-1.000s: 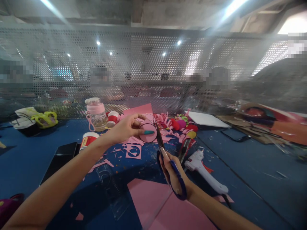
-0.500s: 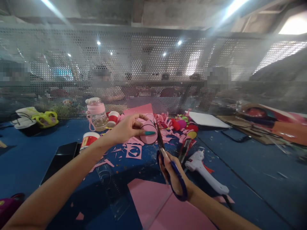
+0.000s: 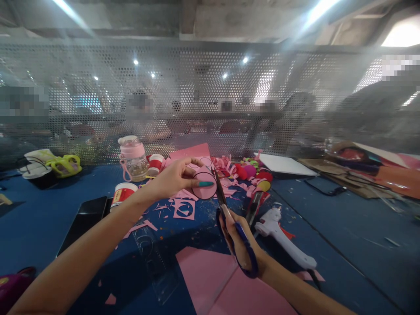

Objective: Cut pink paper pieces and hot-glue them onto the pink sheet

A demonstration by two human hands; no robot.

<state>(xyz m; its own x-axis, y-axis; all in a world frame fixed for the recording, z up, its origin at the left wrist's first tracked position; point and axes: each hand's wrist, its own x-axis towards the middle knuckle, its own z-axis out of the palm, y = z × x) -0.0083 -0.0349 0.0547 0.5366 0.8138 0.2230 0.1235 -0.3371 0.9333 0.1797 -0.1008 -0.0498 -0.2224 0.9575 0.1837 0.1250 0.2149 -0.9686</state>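
Observation:
My left hand (image 3: 183, 176) pinches a pink paper circle (image 3: 204, 192) with a dark outline, held above the table. A long teal nail on the thumb lies across its face. In my right hand (image 3: 241, 240) is a pair of scissors (image 3: 243, 238) with dark blue handles, fingers through the loops. The blades point up and away, right at the circle's right edge; whether they touch the paper I cannot tell. Below my right hand lies a large pink paper sheet (image 3: 210, 271). A square pink offcut (image 3: 188, 214) with a round cut-out rests below the circle.
A white glue gun (image 3: 285, 238) lies right of my right hand, beside a utility knife (image 3: 253, 208). Curled pink paper strips (image 3: 226, 166) pile up behind. At left are a water bottle (image 3: 134, 159), a tape roll (image 3: 123, 194) and a black phone-like object (image 3: 83, 218). A clear ruler (image 3: 154, 267) lies in front.
The view has shifted slightly, so everything sits a little lower and to the right. Both hands keep nearly the same pose, with the scissors still beside the circle.

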